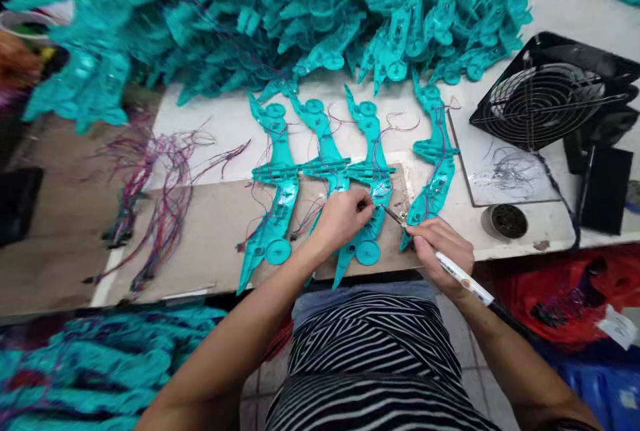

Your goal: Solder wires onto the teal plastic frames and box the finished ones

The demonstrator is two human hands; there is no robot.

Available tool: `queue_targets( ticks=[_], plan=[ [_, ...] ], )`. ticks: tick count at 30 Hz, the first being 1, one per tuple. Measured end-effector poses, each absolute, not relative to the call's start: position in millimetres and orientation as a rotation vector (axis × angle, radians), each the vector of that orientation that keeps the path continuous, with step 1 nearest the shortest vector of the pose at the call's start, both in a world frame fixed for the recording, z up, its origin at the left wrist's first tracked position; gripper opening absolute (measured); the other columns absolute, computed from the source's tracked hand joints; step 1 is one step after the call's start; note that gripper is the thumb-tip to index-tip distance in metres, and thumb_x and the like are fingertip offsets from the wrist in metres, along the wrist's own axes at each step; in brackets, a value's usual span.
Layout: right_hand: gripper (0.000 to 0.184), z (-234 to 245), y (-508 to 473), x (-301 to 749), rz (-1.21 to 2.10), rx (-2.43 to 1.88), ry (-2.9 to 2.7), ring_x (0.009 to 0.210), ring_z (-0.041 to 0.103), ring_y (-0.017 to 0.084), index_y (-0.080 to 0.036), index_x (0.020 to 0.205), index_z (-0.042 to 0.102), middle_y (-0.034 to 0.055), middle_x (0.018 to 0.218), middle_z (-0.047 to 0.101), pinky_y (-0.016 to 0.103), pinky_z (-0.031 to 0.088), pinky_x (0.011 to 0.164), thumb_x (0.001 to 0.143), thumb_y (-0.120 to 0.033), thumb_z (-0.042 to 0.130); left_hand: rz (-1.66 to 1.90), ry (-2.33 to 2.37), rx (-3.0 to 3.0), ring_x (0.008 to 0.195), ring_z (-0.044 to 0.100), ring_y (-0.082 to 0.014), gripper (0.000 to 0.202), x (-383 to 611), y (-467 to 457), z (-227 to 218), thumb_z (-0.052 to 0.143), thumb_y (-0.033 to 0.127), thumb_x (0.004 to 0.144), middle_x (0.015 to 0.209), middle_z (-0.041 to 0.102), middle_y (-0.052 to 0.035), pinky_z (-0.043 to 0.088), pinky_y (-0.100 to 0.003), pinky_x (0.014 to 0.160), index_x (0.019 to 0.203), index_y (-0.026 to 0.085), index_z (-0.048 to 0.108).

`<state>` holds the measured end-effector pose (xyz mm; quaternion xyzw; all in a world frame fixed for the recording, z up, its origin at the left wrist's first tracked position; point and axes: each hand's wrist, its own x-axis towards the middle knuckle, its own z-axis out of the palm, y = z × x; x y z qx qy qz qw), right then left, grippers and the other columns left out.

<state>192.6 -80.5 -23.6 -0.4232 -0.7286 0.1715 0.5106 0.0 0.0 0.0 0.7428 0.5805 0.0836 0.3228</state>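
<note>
My right hand (443, 251) grips a soldering iron (463, 276) by its white handle. The iron's metal tip points left, close to a teal plastic part (377, 144) fitted with thin red and blue wires. Over the lower half of that part, my left hand (343, 214) is closed in a pinch; what sits between its fingertips is too small to make out. Two similar teal parts, one of them (283, 201) fully exposed, lie to the left, the nearer partly covered by my hand. Another wired teal part (437, 171) rests to the right, behind the iron's tip.
A large heap of teal parts (300, 17) fills the back of the table. Bundled wires (173, 181) lie at left. On the right are a black fan (545, 94), a white board (520, 187) with wire scraps, a small round pot (509, 221) and a black box (605, 191).
</note>
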Motion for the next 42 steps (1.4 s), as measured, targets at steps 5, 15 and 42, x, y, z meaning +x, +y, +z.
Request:
queue_targets(
  ticks=[5,15,42],
  plan=[
    [0.028,-25,-80,193,0.420,-1.024,-1.723,0.071,0.062,0.016,-0.018,0.104,0.073,0.0035,0.074,0.068,0.031,0.053,0.066,0.086,-0.002,0.059,0.246,1.508,1.942,0.066,0.058,-0.0148,0.012,0,0,-1,0.060,0.016,0.083,0.075,0.071,-0.0029,0.039,-0.026,0.065,0.080,0.016,0.072],
    [0.022,-22,-85,208,0.347,-1.129,-1.595,0.076,0.068,0.019,-0.020,0.108,0.074,0.0064,0.084,0.073,0.034,0.056,0.066,0.094,-0.023,0.057,0.252,1.490,1.920,0.061,0.055,-0.0125,0.011,0,0,-1,0.060,0.015,0.083,0.071,0.069,-0.0015,0.036,-0.025,0.062,0.078,0.016,0.070],
    [0.028,-42,-85,242,0.114,-1.425,-1.584,0.092,0.074,0.018,-0.022,0.120,0.066,0.0052,0.098,0.077,0.033,0.059,0.087,0.093,-0.020,0.061,0.337,1.500,1.904,0.064,0.059,-0.0148,0.013,-2,0,-4,0.057,0.020,0.080,0.070,0.069,-0.0014,0.040,-0.025,0.062,0.075,0.017,0.069]
  ],
)
